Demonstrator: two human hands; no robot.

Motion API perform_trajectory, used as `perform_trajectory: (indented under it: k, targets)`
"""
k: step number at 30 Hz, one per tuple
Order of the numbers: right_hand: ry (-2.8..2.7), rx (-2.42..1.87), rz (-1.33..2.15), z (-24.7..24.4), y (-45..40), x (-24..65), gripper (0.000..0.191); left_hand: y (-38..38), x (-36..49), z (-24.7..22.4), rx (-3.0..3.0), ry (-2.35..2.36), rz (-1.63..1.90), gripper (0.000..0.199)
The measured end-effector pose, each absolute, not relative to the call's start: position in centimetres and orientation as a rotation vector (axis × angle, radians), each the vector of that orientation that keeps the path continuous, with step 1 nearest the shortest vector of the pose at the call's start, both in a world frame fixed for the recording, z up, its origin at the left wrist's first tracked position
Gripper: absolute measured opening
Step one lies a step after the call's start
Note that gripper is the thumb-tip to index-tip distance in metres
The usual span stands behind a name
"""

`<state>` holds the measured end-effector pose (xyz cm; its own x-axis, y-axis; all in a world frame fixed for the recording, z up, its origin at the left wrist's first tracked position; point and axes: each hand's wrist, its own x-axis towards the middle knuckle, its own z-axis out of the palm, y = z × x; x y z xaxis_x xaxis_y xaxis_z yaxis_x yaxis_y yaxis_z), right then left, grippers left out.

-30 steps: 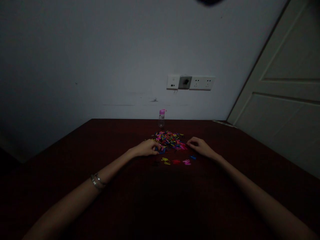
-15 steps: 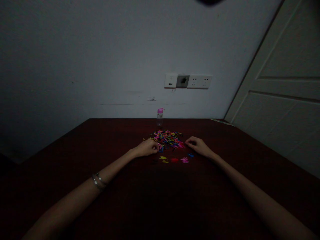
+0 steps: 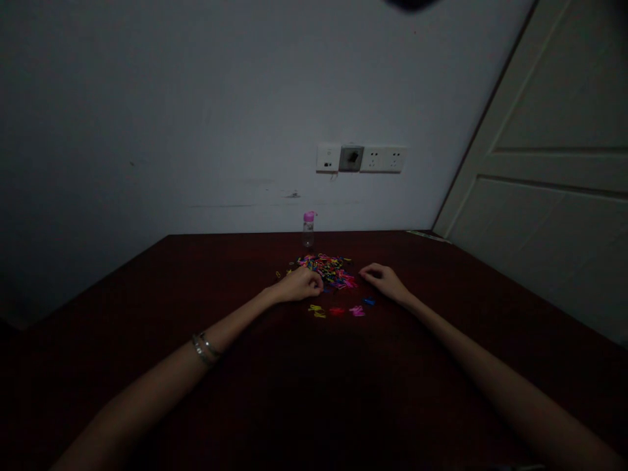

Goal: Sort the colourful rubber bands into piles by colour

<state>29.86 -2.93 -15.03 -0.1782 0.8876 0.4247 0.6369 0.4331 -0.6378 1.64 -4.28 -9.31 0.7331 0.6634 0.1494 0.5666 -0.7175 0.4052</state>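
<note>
A loose heap of small coloured clips [image 3: 331, 267], shaped like paper clips, lies on the dark red table. My left hand [image 3: 301, 284] is at the heap's near left edge, its fingers curled into a pinch. Something blue shows by those fingertips; whether they grip it is unclear. Just right of the heap rests my right hand [image 3: 385, 280], thumb and forefinger together; anything between them is too small to make out. Nearer me lie separate little groups of yellow clips [image 3: 316, 311], red clips [image 3: 337, 311], pink clips [image 3: 357, 311] and blue clips [image 3: 369, 301].
A clear bottle with a pink lid [image 3: 308, 229] stands behind the heap. Beyond the table [image 3: 220, 252] is a pale wall with a row of sockets [image 3: 360, 159]. On the right, a white panelled door [image 3: 549, 170] comes close to the table's edge.
My left hand has moved a little right along the near side of the heap. My right hand stays by the heap's right side. The whole view has shifted slightly.
</note>
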Motion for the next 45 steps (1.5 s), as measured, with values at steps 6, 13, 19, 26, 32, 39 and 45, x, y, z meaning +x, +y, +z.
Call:
perform_trajectory:
  k: [6,13,19,26,32,39,45]
  targets:
    - [-1.818,-1.271,0.416,-14.9,-2.8,29.7,0.019,-4.5,8.4,-8.3,2.679,0.81,0.415,0.015]
    - [-1.733,-1.246,0.445,-14.7,-2.9,29.6,0.021,-4.7,12.4,-9.7,2.676,0.833,0.375,0.014]
    - [-1.675,-1.262,0.476,-14.6,-3.0,29.5,0.023,-4.1,12.1,-10.4,2.608,0.737,0.482,0.023]
    - [-1.721,-1.298,0.507,-14.8,-2.9,29.7,0.022,-1.7,6.7,-9.4,2.404,0.909,0.742,0.043]
    - [-1.851,-1.264,0.662,-14.5,-3.3,29.3,0.029,0.0,0.3,-9.0,2.214,1.16,0.864,0.046]
    - [-1.945,-1.186,0.81,-14.1,-3.5,29.3,0.033,0.4,-3.9,-9.1,2.089,1.266,0.874,0.042]
    - [-1.996,-1.248,0.706,-14.0,-3.8,28.9,0.023,0.2,-4.9,-9.7,2.097,1.292,0.858,0.042]
